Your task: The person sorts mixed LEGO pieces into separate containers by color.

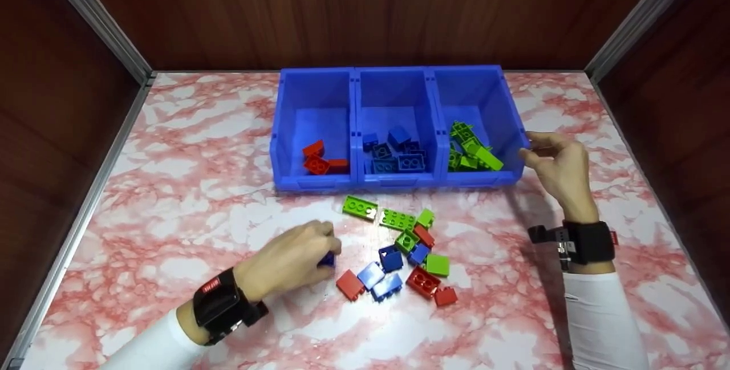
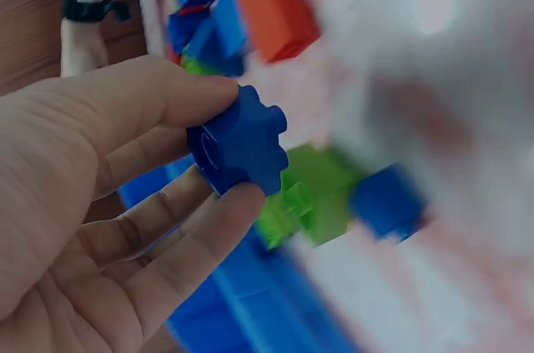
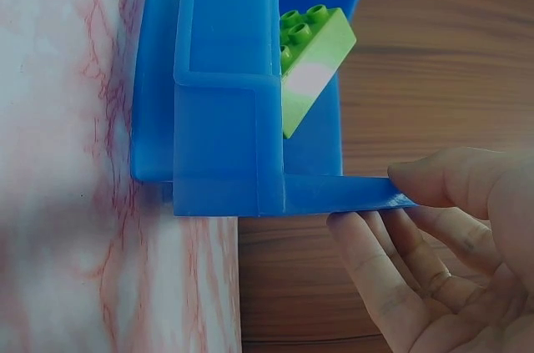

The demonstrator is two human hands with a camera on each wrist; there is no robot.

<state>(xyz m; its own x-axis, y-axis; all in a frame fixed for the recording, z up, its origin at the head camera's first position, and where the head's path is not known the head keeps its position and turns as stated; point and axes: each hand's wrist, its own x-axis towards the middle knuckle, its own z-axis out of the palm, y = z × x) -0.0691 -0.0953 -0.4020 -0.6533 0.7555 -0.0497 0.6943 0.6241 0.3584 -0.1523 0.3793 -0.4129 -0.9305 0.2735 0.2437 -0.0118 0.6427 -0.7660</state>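
Note:
Between thumb and fingers, my left hand (image 1: 293,256) pinches a small blue toy building brick (image 2: 246,140), studs facing away from the palm; in the head view the fingers mostly hide it. To its right on the tabletop lie loose red, blue and green bricks, among them a red brick (image 1: 350,284) and a light-blue-looking brick (image 1: 371,275). My right hand (image 1: 562,170) grips the outer side wall of the right blue bin (image 3: 334,194), thumb on one face and fingers on the other. A long green brick (image 3: 317,65) leans inside that bin.
Three blue bins stand side by side: red bricks (image 1: 317,165) in the left bin (image 1: 316,185), blue ones (image 1: 412,162) in the middle bin (image 1: 399,181), green in the right. Dark wooden panels (image 1: 365,11) enclose the marbled table (image 1: 199,130).

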